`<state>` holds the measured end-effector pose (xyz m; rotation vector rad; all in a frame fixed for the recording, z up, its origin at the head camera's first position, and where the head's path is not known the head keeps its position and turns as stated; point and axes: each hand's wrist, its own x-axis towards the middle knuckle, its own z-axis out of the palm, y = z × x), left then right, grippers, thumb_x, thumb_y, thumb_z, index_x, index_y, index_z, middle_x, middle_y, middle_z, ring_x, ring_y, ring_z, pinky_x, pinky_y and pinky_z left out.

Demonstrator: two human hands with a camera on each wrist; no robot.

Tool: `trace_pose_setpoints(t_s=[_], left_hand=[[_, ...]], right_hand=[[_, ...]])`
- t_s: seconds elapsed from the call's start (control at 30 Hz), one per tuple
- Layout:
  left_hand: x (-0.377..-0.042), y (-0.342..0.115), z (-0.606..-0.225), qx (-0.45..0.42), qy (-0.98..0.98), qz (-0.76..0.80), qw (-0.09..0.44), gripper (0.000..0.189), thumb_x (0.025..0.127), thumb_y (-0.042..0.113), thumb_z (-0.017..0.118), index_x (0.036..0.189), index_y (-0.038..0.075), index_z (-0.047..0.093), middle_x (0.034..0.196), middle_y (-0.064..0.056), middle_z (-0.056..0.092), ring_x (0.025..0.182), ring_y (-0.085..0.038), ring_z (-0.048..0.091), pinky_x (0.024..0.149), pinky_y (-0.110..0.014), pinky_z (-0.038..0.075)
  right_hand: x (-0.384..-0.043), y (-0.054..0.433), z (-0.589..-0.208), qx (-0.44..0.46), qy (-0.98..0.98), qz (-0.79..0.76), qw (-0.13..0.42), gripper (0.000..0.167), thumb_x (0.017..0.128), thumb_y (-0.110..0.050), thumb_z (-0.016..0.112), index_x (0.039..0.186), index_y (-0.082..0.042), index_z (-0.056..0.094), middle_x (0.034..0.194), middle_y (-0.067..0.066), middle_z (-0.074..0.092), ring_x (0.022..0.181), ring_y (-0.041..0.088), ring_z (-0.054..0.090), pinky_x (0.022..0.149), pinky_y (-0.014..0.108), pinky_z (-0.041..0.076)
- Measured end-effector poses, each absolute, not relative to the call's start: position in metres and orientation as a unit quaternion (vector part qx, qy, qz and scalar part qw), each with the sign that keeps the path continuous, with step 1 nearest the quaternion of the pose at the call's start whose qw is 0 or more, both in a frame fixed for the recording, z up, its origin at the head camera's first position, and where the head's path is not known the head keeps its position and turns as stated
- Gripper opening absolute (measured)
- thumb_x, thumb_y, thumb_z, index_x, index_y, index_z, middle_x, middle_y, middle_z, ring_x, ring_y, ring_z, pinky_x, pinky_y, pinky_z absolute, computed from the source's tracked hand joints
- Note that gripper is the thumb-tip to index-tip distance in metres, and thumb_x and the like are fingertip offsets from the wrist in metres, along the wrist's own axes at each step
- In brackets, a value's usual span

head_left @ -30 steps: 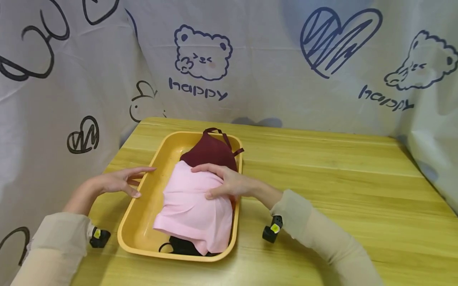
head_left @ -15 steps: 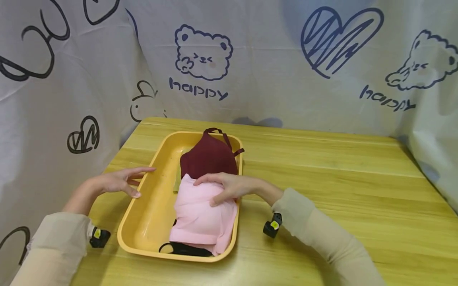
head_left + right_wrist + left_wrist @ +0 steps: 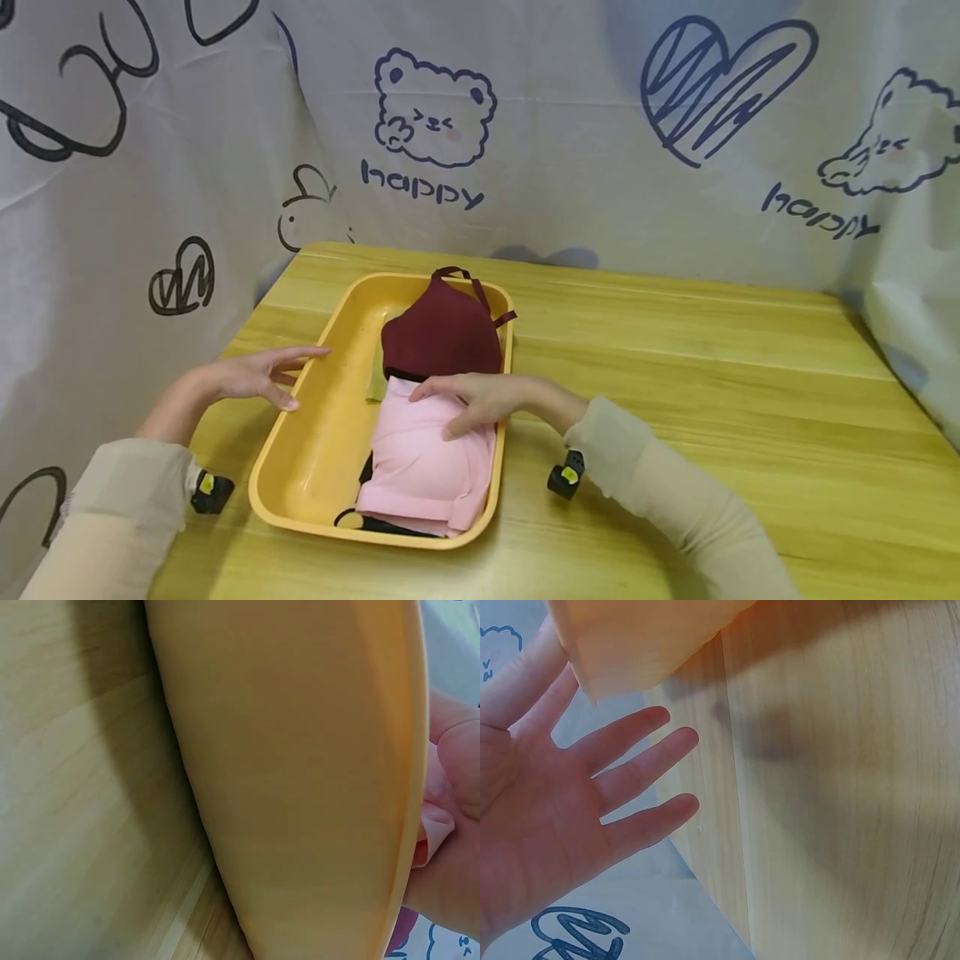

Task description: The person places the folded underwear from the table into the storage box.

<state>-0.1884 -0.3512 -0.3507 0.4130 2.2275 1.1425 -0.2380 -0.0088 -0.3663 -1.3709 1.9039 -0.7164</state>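
A yellow bin (image 3: 318, 450) stands on the table, with garments along its right side. My right hand (image 3: 483, 398) rests on a pink bra (image 3: 423, 475) in the bin's near right part, its thumb and index finger spread over the fabric. A burgundy bra (image 3: 442, 329) lies just beyond, one strap hanging over the rim. My left hand (image 3: 251, 377) is at the bin's left rim, fingers spread; in the left wrist view three straight fingers stand apart below the bin wall (image 3: 645, 645). From the right wrist, the bin wall (image 3: 292, 772) hides much of the right hand.
Under the pink bra a black garment (image 3: 397, 527) shows at the bin's near end. A green piece of fabric (image 3: 376, 382) peeks out left of the burgundy bra. The wooden table (image 3: 675, 400) extends to the right; a white curtain (image 3: 570, 167) with drawings hangs behind.
My right hand has drawn the pink bra nearer and to the right, uncovering more of the burgundy bra and the green fabric. The left hand has stayed at the rim.
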Motion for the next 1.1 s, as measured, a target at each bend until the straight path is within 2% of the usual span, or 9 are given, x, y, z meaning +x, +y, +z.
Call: trace_pose_setpoints(t_s=[0.3, 0.57, 0.83, 0.97, 1.1], left_hand=[[-0.183, -0.352, -0.349, 0.149, 0.839, 0.432, 0.296, 0.087, 0.077, 0.013, 0.071, 0.143, -0.003, 0.015, 0.145, -0.033, 0.003, 0.126, -0.059, 0.012, 0.095, -0.063, 0.031], [-0.178, -0.352, -0.347, 0.147, 0.846, 0.423, 0.291, 0.087, 0.077, 0.013, 0.071, 0.143, -0.002, 0.016, 0.145, -0.033, 0.003, 0.126, -0.059, 0.012, 0.097, -0.064, 0.028], [-0.173, -0.355, -0.344, 0.145, 0.856, 0.412, 0.277, 0.086, 0.077, 0.013, 0.071, 0.142, -0.004, 0.017, 0.145, -0.033, 0.006, 0.127, -0.058, 0.011, 0.097, -0.065, 0.026], [-0.171, -0.354, -0.343, 0.145, 0.866, 0.394, 0.27, 0.085, 0.077, 0.012, 0.07, 0.141, -0.006, 0.018, 0.145, -0.033, 0.009, 0.127, -0.057, 0.013, 0.097, -0.064, 0.026], [-0.174, -0.347, -0.338, 0.154, 0.888, 0.337, 0.273, 0.081, 0.08, 0.013, 0.067, 0.14, -0.009, 0.018, 0.142, -0.036, 0.012, 0.125, -0.058, 0.016, 0.097, -0.064, 0.027]], right_hand=[[-0.23, -0.014, -0.367, -0.526, 0.758, -0.227, 0.311, 0.054, 0.086, -0.017, 0.062, 0.135, -0.011, 0.04, 0.14, 0.008, 0.038, 0.13, 0.019, 0.032, 0.109, 0.032, 0.023], [-0.217, -0.016, -0.368, -0.513, 0.801, -0.175, 0.252, 0.055, 0.086, -0.024, 0.063, 0.136, -0.016, 0.042, 0.129, 0.008, 0.046, 0.117, 0.017, 0.042, 0.1, 0.032, 0.034], [-0.201, -0.008, -0.366, -0.529, 0.83, -0.154, 0.085, 0.042, 0.087, -0.035, 0.06, 0.124, -0.015, 0.056, 0.12, 0.005, 0.05, 0.105, 0.018, 0.045, 0.086, 0.033, 0.039], [-0.197, 0.008, -0.367, -0.527, 0.824, -0.208, 0.019, 0.036, 0.086, -0.029, 0.062, 0.117, -0.01, 0.06, 0.117, 0.008, 0.053, 0.105, 0.021, 0.047, 0.088, 0.035, 0.041], [-0.195, 0.039, -0.365, -0.495, 0.832, -0.249, -0.022, 0.033, 0.085, -0.024, 0.063, 0.114, -0.008, 0.061, 0.118, 0.012, 0.054, 0.109, 0.026, 0.049, 0.09, 0.04, 0.044]])
